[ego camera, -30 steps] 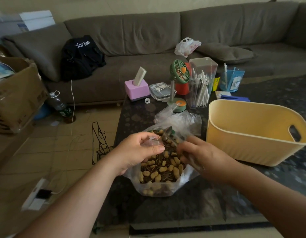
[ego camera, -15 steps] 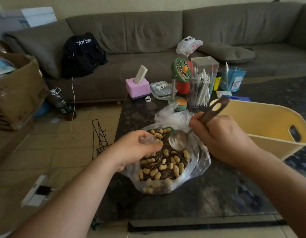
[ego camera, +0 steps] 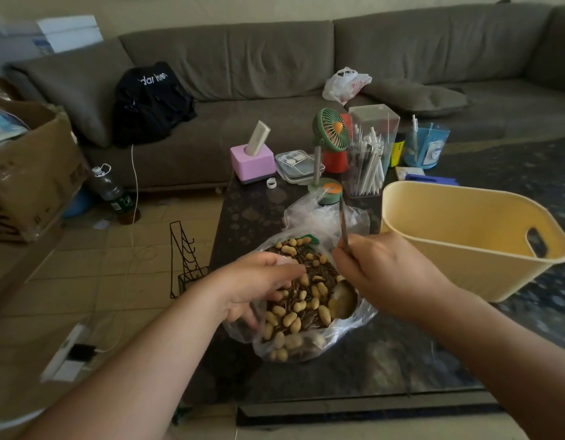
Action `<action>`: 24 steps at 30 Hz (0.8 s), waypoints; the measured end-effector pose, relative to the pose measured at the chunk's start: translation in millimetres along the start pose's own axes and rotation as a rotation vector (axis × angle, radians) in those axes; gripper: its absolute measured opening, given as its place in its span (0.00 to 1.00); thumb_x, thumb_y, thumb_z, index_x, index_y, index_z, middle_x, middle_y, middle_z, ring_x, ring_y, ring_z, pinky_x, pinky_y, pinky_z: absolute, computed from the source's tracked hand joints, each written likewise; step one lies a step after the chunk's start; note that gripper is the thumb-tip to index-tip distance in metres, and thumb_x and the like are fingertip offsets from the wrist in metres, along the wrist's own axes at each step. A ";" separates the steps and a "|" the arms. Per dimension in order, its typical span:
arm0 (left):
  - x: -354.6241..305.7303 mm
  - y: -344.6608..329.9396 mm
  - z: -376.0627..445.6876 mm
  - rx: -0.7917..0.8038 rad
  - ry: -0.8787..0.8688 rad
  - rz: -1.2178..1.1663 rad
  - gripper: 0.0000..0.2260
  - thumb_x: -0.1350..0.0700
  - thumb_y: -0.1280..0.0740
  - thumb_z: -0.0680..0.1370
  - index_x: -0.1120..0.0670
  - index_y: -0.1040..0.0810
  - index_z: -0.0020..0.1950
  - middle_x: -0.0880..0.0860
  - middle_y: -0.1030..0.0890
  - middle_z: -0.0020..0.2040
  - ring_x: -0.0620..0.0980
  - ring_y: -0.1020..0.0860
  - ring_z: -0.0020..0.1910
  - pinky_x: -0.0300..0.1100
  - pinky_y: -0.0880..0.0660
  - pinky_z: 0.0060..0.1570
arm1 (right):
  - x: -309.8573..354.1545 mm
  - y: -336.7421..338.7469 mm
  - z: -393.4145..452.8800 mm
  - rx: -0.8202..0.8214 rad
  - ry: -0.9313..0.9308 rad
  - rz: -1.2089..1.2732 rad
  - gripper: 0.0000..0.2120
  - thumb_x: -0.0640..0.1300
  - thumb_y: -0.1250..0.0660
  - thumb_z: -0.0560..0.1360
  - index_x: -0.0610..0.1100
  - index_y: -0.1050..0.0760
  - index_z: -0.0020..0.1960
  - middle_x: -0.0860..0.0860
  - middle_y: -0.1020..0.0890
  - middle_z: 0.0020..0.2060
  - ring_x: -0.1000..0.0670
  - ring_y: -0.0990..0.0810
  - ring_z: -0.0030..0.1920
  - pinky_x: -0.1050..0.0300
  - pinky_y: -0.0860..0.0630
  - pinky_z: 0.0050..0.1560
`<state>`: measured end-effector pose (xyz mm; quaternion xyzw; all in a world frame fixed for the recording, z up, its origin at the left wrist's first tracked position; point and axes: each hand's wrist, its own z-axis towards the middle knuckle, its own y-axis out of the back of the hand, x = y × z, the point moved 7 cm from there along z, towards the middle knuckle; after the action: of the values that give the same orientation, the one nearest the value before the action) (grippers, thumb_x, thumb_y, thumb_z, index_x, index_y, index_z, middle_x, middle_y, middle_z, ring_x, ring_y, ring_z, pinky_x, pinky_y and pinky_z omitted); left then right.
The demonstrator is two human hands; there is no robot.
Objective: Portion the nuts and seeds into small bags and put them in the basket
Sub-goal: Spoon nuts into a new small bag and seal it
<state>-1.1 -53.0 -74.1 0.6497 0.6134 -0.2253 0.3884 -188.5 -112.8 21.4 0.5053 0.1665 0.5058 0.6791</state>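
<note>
A big clear plastic bag (ego camera: 348, 331) of peanuts and sunflower seeds (ego camera: 302, 308) lies open on the dark table (ego camera: 386, 363). My left hand (ego camera: 259, 285) holds the bag's left rim, and something small and clear shows under its fingers. My right hand (ego camera: 382, 273) grips the dark handle of a spoon (ego camera: 343, 298), whose bowl dips into the nuts at the bag's right side. The yellow basket (ego camera: 465, 271) stands to the right, nothing visible inside. A heap of small clear bags (ego camera: 322, 217) lies behind the big bag.
At the table's back stand a pink tissue box (ego camera: 252, 161), a green desk fan (ego camera: 330, 134), a clear straw holder (ego camera: 370, 154), a flat lidded box (ego camera: 295, 163) and a blue cup (ego camera: 425, 147). A grey sofa (ego camera: 275, 68) runs behind. A cardboard box (ego camera: 30, 173), bottle (ego camera: 111, 193) and wire rack (ego camera: 184, 258) are left.
My right hand took the spoon, raised it with the handle pointing up-right, then turned it upright and pushed the bowl down into the nuts. My left hand stayed on the bag's rim.
</note>
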 end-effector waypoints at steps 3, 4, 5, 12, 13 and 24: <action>-3.2 -5.0 1.4 -0.009 -0.020 -0.103 0.23 0.39 0.23 0.75 0.43 0.20 0.68 0.50 0.19 0.65 0.54 0.22 0.64 0.72 0.22 0.58 | 10.7 -9.7 -0.6 0.006 0.036 0.045 0.16 0.51 0.41 0.83 0.54 0.36 0.37 0.54 0.25 0.27 0.53 0.26 0.26 0.53 0.27 0.30; -4.2 -6.1 2.0 -0.012 -0.028 -0.131 0.24 0.40 0.23 0.75 0.44 0.21 0.69 0.51 0.20 0.66 0.55 0.21 0.64 0.70 0.20 0.55 | 12.1 -11.8 -0.6 -0.004 0.042 0.045 0.17 0.51 0.40 0.83 0.55 0.37 0.36 0.54 0.26 0.27 0.53 0.26 0.26 0.54 0.27 0.29; -4.6 -7.2 3.0 -0.010 -0.035 -0.166 0.25 0.40 0.23 0.75 0.45 0.22 0.70 0.51 0.20 0.66 0.55 0.21 0.64 0.67 0.19 0.53 | 11.5 -14.0 -0.3 -0.008 0.025 0.051 0.17 0.51 0.40 0.83 0.54 0.36 0.36 0.53 0.26 0.27 0.53 0.26 0.26 0.53 0.27 0.30; -10.3 -10.0 -0.2 0.003 -0.061 -0.275 0.20 0.44 0.25 0.77 0.48 0.18 0.67 0.53 0.19 0.67 0.58 0.23 0.68 0.71 0.22 0.60 | -27.9 -41.4 -10.4 0.051 -0.539 0.418 0.15 0.52 0.39 0.86 0.45 0.23 0.45 0.49 0.15 0.33 0.53 0.16 0.31 0.55 0.17 0.37; -10.5 -9.6 -1.6 0.010 -0.058 -0.282 0.19 0.44 0.25 0.77 0.47 0.18 0.66 0.53 0.19 0.66 0.58 0.23 0.68 0.72 0.23 0.62 | -30.9 -45.5 -12.5 0.064 -0.596 0.480 0.16 0.51 0.40 0.86 0.44 0.22 0.46 0.49 0.15 0.33 0.52 0.15 0.31 0.56 0.16 0.37; -19.9 36.4 -13.2 -0.241 -0.220 0.160 0.18 0.39 0.22 0.74 0.39 0.19 0.62 0.45 0.19 0.62 0.50 0.18 0.60 0.55 0.15 0.54 | -49.9 -26.8 -10.2 -0.058 -0.745 0.639 0.16 0.50 0.41 0.86 0.44 0.21 0.47 0.47 0.14 0.35 0.47 0.15 0.35 0.49 0.16 0.40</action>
<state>28.9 -53.2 -42.7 0.6165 0.5364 -0.1881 0.5448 -203.8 -149.6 -20.1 0.6586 -0.2652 0.4781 0.5170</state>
